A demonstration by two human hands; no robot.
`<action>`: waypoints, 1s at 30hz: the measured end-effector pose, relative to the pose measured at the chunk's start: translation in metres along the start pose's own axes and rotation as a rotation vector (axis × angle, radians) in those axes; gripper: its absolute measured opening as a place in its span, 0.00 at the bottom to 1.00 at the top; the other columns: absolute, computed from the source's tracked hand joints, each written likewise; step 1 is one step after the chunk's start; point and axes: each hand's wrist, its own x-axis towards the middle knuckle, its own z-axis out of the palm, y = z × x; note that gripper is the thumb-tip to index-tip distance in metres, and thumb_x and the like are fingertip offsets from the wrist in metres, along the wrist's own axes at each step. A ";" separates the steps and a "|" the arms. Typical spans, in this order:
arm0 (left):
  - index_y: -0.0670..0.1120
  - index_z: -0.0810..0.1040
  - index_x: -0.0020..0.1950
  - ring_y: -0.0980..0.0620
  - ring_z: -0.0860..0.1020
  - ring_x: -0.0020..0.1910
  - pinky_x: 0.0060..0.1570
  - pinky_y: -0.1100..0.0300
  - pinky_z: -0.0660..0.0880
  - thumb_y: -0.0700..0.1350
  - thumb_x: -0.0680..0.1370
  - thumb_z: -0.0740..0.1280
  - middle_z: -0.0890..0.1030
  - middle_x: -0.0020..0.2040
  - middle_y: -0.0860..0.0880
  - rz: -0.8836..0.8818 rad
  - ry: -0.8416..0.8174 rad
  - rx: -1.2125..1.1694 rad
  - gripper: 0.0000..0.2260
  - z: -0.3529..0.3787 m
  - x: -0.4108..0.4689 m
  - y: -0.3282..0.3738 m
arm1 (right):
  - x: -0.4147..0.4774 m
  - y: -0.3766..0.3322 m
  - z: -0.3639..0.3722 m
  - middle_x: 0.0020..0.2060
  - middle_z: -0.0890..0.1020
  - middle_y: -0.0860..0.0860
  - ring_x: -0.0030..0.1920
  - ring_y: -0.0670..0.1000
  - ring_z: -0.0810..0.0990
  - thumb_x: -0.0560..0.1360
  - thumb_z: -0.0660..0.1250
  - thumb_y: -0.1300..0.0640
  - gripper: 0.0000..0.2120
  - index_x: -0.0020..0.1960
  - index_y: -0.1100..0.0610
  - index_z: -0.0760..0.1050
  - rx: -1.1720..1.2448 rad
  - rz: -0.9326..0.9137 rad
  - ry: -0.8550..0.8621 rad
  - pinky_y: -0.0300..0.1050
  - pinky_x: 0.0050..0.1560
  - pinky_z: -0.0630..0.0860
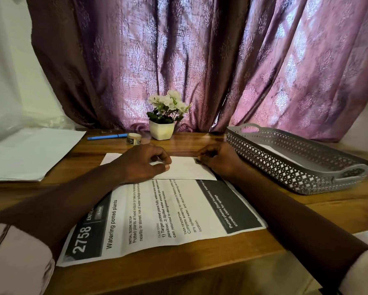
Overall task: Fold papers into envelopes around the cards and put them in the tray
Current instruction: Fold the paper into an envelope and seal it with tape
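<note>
A person's forearms reach from pale sleeves [15, 258] across a wooden table [264, 211]. On it lies the printed sheet [157, 213], headed "Watering potted plants", directly in front of the person. Its far end is folded back toward them, so a white flap [185, 169] shows. The left hand [140, 165] rests on the flap with fingers bent and thumb laid on the paper; it is unclear whether it pinches or only presses. The right hand [219, 160] has its fingers curled in, grasping the flap's right corner.

To the right, well apart from the sheet, stands a grey lattice tray [285, 167] holding something white [270, 149]. A stack of blank paper [29, 154] lies to the left. Beyond the hands are a blue pen [106, 137], a tape roll [134, 138] and a potted white-flowered plant [162, 124], set before a purple patterned curtain [178, 50].
</note>
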 end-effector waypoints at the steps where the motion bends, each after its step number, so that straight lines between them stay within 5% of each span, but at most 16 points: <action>1: 0.55 0.85 0.52 0.64 0.79 0.52 0.53 0.67 0.75 0.50 0.77 0.74 0.84 0.52 0.60 0.002 0.001 -0.002 0.05 0.000 0.000 0.000 | 0.000 -0.001 0.000 0.41 0.88 0.45 0.42 0.47 0.86 0.74 0.76 0.57 0.08 0.41 0.44 0.86 -0.028 -0.009 -0.025 0.51 0.52 0.83; 7: 0.55 0.84 0.53 0.62 0.80 0.52 0.55 0.62 0.77 0.50 0.77 0.75 0.84 0.51 0.60 -0.006 -0.006 -0.008 0.06 0.001 0.001 -0.001 | 0.003 -0.009 -0.002 0.48 0.89 0.47 0.43 0.42 0.84 0.76 0.74 0.58 0.05 0.50 0.52 0.88 -0.106 0.004 -0.083 0.38 0.51 0.81; 10: 0.55 0.84 0.53 0.62 0.80 0.53 0.54 0.62 0.77 0.50 0.77 0.74 0.84 0.51 0.59 -0.004 -0.002 0.008 0.06 0.001 0.000 -0.001 | 0.002 -0.011 -0.004 0.48 0.88 0.46 0.37 0.35 0.78 0.76 0.76 0.54 0.05 0.51 0.52 0.88 -0.155 0.036 -0.056 0.26 0.41 0.75; 19: 0.56 0.84 0.54 0.63 0.79 0.53 0.52 0.64 0.76 0.51 0.77 0.74 0.83 0.52 0.60 -0.005 -0.011 0.030 0.06 0.000 -0.001 0.000 | -0.002 -0.016 -0.002 0.48 0.88 0.48 0.41 0.42 0.80 0.75 0.76 0.50 0.07 0.50 0.51 0.88 -0.231 0.097 0.004 0.34 0.43 0.71; 26: 0.54 0.85 0.53 0.67 0.79 0.52 0.50 0.74 0.71 0.51 0.77 0.75 0.83 0.51 0.61 -0.040 -0.017 -0.033 0.06 -0.001 0.000 0.002 | -0.002 -0.017 -0.014 0.51 0.88 0.46 0.47 0.39 0.79 0.76 0.74 0.56 0.08 0.54 0.52 0.87 -0.216 0.129 -0.083 0.21 0.35 0.66; 30: 0.54 0.85 0.53 0.66 0.79 0.52 0.55 0.69 0.74 0.51 0.76 0.76 0.84 0.51 0.61 -0.052 -0.018 -0.051 0.07 -0.001 0.000 0.002 | -0.006 -0.016 -0.019 0.52 0.87 0.46 0.43 0.38 0.78 0.76 0.74 0.56 0.08 0.55 0.52 0.87 -0.241 0.085 -0.096 0.18 0.35 0.66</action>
